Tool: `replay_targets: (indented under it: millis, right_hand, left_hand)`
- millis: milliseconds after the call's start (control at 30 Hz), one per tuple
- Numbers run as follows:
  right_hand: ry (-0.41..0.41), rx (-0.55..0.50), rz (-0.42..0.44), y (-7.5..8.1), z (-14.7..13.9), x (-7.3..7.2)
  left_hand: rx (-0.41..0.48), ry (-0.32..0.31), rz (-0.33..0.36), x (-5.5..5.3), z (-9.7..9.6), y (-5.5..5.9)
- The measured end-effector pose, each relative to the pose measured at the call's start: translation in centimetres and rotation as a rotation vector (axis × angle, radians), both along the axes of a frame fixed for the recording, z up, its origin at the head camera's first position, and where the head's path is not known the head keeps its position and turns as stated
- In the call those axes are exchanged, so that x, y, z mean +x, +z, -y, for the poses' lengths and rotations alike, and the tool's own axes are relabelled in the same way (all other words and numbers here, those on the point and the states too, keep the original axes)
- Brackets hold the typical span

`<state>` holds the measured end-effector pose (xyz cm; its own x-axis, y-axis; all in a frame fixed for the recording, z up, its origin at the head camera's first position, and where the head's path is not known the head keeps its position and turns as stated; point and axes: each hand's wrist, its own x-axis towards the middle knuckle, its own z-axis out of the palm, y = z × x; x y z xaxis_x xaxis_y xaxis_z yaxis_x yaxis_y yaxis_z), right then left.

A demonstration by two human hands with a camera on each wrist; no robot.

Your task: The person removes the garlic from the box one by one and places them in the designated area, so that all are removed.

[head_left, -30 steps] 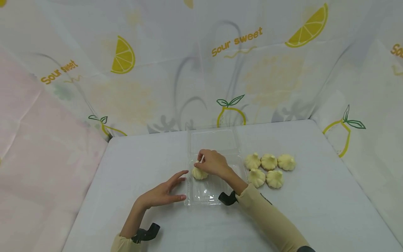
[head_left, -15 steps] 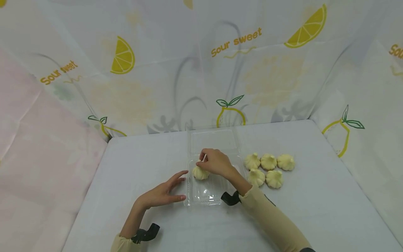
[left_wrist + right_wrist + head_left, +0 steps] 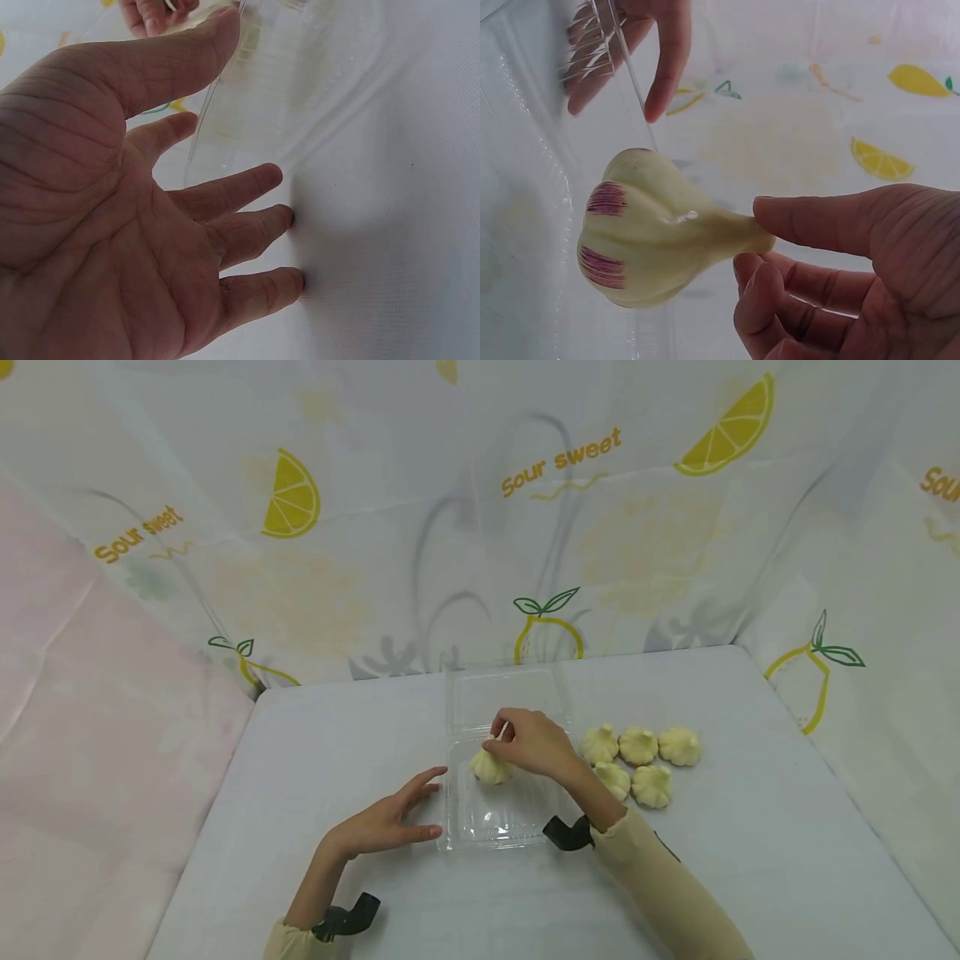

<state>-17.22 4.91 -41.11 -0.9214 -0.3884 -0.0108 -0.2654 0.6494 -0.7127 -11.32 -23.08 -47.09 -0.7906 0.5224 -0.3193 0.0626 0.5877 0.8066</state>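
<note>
My right hand (image 3: 534, 742) pinches a garlic bulb (image 3: 491, 767) by its stem over a clear plastic clamshell box (image 3: 480, 837). In the right wrist view the bulb (image 3: 652, 232) is pale cream with purple streaks, its stem between thumb and fingers. At the box's left side, my left hand (image 3: 386, 822) has its fingers spread, thumb and fingertips right at the wall. The left wrist view shows that palm (image 3: 112, 225) with nothing in it, its lower fingertips at the tabletop.
Several more garlic bulbs (image 3: 640, 747) sit in two rows to the right of the box. The box's lid (image 3: 510, 693) lies folded back toward the rear. A lemon-print cloth (image 3: 420, 527) hangs behind the white table (image 3: 322, 727).
My right hand has lifted the garlic bulb a little and moved it to the right over the box. The left hand stays where it was.
</note>
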Motion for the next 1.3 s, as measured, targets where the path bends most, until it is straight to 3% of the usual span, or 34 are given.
replay_targets:
  millis: [300, 933, 1300]
  right_hand:
    - [-0.001, -0.015, 0.005, 1.5, -1.9, 0.4]
    - [-0.026, -0.051, 0.047, 3.1, -6.7, 0.6]
    - [-0.078, -0.085, 0.04, 4.0, -9.7, 0.9]
  left_hand:
    - [0.006, -0.003, -0.003, 0.0, 0.0, -0.1]
    - [0.018, -0.004, -0.009, 0.0, 0.1, -0.3]
    - [0.025, -0.018, -0.016, 0.0, 0.1, -0.2]
